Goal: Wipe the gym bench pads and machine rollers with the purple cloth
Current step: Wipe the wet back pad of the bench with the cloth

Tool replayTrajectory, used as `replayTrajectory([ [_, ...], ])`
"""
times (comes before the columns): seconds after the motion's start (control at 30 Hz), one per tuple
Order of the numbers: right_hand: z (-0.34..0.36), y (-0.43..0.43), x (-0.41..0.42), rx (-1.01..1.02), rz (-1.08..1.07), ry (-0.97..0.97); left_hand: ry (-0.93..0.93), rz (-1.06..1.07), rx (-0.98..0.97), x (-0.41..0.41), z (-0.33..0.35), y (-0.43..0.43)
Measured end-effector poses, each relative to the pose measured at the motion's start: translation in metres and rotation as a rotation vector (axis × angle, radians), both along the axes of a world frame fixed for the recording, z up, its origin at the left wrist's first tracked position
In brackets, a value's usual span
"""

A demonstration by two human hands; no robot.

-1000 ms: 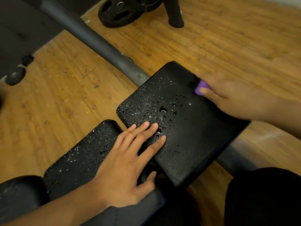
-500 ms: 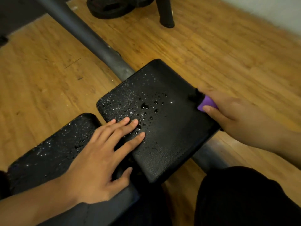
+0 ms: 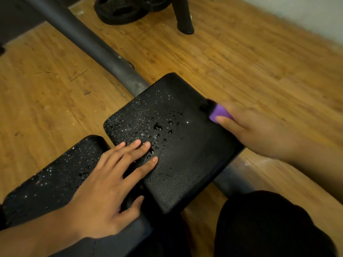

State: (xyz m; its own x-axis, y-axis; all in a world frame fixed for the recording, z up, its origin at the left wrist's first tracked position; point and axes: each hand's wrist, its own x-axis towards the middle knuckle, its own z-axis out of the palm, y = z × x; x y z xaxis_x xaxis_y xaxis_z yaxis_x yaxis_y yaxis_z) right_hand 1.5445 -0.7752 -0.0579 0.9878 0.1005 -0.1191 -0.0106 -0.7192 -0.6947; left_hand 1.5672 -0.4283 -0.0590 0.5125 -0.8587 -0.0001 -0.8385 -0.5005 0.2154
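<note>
Wood floor (image 3: 241,62); black bench pad (image 3: 185,160) beaded with droplets (image 3: 157,127). Left grip (image 3: 111,186) flat, fingers spread, pad beneath its fingertips. Right grip (image 3: 259,134) pinches purple cloth (image 3: 220,113), pad edge just left of it.

I read the front pad (image 3: 185,164) and the rear pad (image 3: 52,182) as black pebbled leatherette, faintly glossy, beaded with water droplets (image 3: 157,127). The frame tube (image 3: 96,45) looks like matt grey metal, scuffed. The floor (image 3: 250,62) is grained wood plank, dull-sheened. The purple thing (image 3: 220,113) my right hand (image 3: 259,132) grips looks smooth.
</note>
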Motion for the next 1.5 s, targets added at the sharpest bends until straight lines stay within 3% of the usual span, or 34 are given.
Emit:
replayTrajectory([
  [0.13, 0.012, -0.001, -0.017, 0.005, -0.047, 0.053, 0.002, 0.008, -0.013, 0.002, -0.002, -0.005],
  [0.4, -0.009, 0.051, 0.149, -0.021, -0.075, 0.081, 0.018, 0.017, 0.02, 0.002, -0.003, 0.001],
  [0.5, -0.013, 0.035, 0.1, -0.097, -0.069, 0.041, 0.014, 0.006, 0.024, 0.003, 0.0, 0.001],
  [0.63, 0.008, 0.006, -0.01, -0.028, -0.057, -0.003, 0.009, 0.006, 0.004, 0.002, 0.002, -0.003],
  [0.7, 0.011, 0.002, -0.025, -0.039, -0.069, 0.008, 0.009, 0.005, 0.001, 0.002, 0.0, -0.003],
  [0.83, -0.001, 0.02, 0.041, -0.152, -0.082, 0.059, 0.018, 0.005, 0.009, 0.004, -0.001, -0.001],
  [1.0, -0.009, 0.048, 0.146, -0.083, -0.05, 0.086, 0.015, 0.011, 0.013, 0.004, -0.002, 0.001],
  [1.27, 0.005, 0.009, -0.008, -0.031, -0.027, 0.013, 0.011, 0.003, 0.005, 0.001, -0.001, -0.001],
  [1.37, -0.002, 0.014, 0.013, -0.107, 0.016, 0.008, 0.011, 0.019, 0.001, 0.001, -0.003, -0.002],
  [1.5, -0.015, 0.037, 0.112, -0.089, 0.048, 0.009, 0.008, 0.019, 0.01, 0.004, -0.004, 0.002],
])
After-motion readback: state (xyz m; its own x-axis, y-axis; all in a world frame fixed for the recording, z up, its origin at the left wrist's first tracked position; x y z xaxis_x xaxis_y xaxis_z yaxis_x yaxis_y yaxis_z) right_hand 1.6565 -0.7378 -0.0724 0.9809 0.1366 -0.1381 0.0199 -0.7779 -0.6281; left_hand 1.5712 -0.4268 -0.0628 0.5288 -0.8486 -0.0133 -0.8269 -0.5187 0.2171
